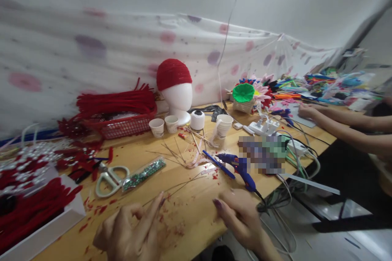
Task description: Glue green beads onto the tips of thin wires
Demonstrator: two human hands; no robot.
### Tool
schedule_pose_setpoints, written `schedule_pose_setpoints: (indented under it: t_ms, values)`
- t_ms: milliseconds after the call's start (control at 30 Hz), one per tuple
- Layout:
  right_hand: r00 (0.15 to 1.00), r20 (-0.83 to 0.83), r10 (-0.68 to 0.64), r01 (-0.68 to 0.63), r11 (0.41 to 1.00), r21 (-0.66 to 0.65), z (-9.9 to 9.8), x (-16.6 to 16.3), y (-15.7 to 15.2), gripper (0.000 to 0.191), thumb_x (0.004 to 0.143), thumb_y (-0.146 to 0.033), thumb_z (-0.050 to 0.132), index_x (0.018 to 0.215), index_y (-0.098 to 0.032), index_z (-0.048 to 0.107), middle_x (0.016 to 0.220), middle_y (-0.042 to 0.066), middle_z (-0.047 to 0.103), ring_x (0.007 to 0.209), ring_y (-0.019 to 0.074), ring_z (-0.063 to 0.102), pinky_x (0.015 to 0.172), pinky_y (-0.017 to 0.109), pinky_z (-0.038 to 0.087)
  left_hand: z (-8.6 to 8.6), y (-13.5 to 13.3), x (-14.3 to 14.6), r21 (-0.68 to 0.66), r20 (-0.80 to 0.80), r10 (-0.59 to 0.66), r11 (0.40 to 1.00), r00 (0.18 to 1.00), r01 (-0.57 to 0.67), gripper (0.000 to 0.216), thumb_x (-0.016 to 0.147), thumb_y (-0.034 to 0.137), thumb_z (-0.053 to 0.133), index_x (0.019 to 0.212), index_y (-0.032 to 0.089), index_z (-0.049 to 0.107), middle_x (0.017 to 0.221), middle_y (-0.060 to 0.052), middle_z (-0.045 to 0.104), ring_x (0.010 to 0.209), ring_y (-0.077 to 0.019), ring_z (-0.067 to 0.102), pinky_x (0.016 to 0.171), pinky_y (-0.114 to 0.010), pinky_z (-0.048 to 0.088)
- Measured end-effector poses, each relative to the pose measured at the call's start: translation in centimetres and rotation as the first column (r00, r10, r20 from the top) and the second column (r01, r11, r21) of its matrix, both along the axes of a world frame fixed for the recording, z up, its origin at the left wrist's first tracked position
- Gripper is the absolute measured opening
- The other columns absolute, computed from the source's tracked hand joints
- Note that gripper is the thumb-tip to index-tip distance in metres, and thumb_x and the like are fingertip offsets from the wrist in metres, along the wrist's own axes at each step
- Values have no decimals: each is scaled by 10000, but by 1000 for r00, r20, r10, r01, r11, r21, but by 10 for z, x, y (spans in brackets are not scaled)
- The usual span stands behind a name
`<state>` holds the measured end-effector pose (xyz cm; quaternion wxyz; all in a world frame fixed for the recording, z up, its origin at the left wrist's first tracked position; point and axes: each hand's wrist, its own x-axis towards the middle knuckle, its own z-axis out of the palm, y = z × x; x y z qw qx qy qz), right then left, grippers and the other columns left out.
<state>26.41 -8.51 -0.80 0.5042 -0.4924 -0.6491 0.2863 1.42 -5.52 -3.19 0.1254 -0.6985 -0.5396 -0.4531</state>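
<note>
My left hand (131, 228) is over the front edge of the wooden table (186, 216). Its thumb and index finger are pressed together and point forward, the others curled; anything between them is hidden. Thin brown wires (183, 185) lie just beyond its fingertips. Slightly blurred, my right hand (241, 222) has curled fingers with the thumb toward the left; I cannot make out anything in it. Nearest to it is a blue glue gun (243, 169), lying beside a blue pen (219, 164). Scissors with pale handles (112, 181) and a bag of green beads (144, 173) lie farther left.
A white mannequin head (179, 98) in a red cap stands behind paper cups (224, 126) and a thread spool (197, 120). Red pipe cleaners fill a basket (128, 127) and a white box (75, 204). Cables (288, 212) hang at the right edge; a co-worker's hands (306, 111) are beyond.
</note>
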Motion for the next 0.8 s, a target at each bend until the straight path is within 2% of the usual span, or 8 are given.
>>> schedule_pose_setpoints:
  t_ms: [67, 133, 233, 433, 567, 667, 733, 800]
  values:
    - [943, -254, 213, -234, 971, -52, 1, -30, 23, 278, 874, -457, 575, 944, -196, 641, 547, -42, 516, 421, 87, 478, 425, 213, 408, 3, -5, 3, 38, -49, -8, 999, 999, 10, 323, 852, 180, 573, 1037, 402, 719, 578, -11, 533, 609, -189, 417, 661, -346, 305]
    - [808, -527, 264, -359, 929, -85, 1, -52, 35, 337, 900, -487, 519, 1071, -202, 579, 575, -51, 519, 366, 73, 450, 340, 181, 347, 3, -9, 6, 35, -27, 5, 999, 1000, -4, 301, 868, 187, 571, 1044, 379, 721, 577, -15, 548, 651, -198, 434, 682, -353, 297]
    - [663, -729, 171, -386, 912, -137, -2, -67, 40, 284, 880, -474, 563, 952, -200, 591, 604, -48, 511, 368, 63, 450, 312, 161, 336, 0, -15, 12, 25, 12, 21, 999, 1000, -21, 258, 909, 260, 533, 1078, 334, 714, 620, -22, 627, 728, -219, 490, 778, -402, 282]
    - [526, -846, 90, -343, 932, -113, 2, -62, 41, 292, 852, -450, 613, 729, -186, 591, 596, -37, 459, 438, 65, 418, 375, 168, 363, -4, -12, 22, -39, 131, 112, 993, 985, -108, 231, 900, 282, 564, 1070, 331, 712, 650, -14, 705, 732, -220, 583, 870, -446, 243]
    - [559, -819, 125, -291, 955, -53, 7, -53, 40, 337, 856, -457, 599, 656, -193, 536, 741, 7, 531, 574, 105, 486, 433, 191, 396, -3, -3, 23, 1, 154, 129, 991, 980, -131, 279, 848, 212, 613, 1095, 314, 694, 662, 9, 726, 587, -163, 596, 782, -380, 305]
    - [616, -761, 202, -287, 958, 22, 5, -49, 38, 343, 926, -446, 486, 671, -218, 521, 560, -7, 500, 499, 126, 437, 406, 200, 342, 1, 0, 20, -7, 244, 28, 1000, 969, -27, 332, 841, 165, 546, 1136, 255, 670, 836, -30, 760, 684, -177, 651, 768, -352, 377]
    - [674, -706, 219, -248, 967, 62, 2, -47, 36, 340, 952, -417, 447, 693, -218, 542, 440, -25, 429, 480, 134, 425, 443, 216, 347, 4, -2, 17, -86, 419, -38, 993, 907, 81, 341, 859, 192, 496, 1159, 219, 655, 1040, -75, 730, 892, -213, 661, 812, -348, 432]
    - [722, -660, 208, -229, 972, 56, -3, -48, 35, 311, 958, -397, 449, 751, -205, 580, 398, -36, 409, 469, 130, 428, 471, 224, 351, 7, -5, 14, -166, 654, -34, 968, 756, 187, 317, 875, 273, 497, 1136, 209, 666, 1139, -89, 687, 988, -226, 637, 840, -338, 474]
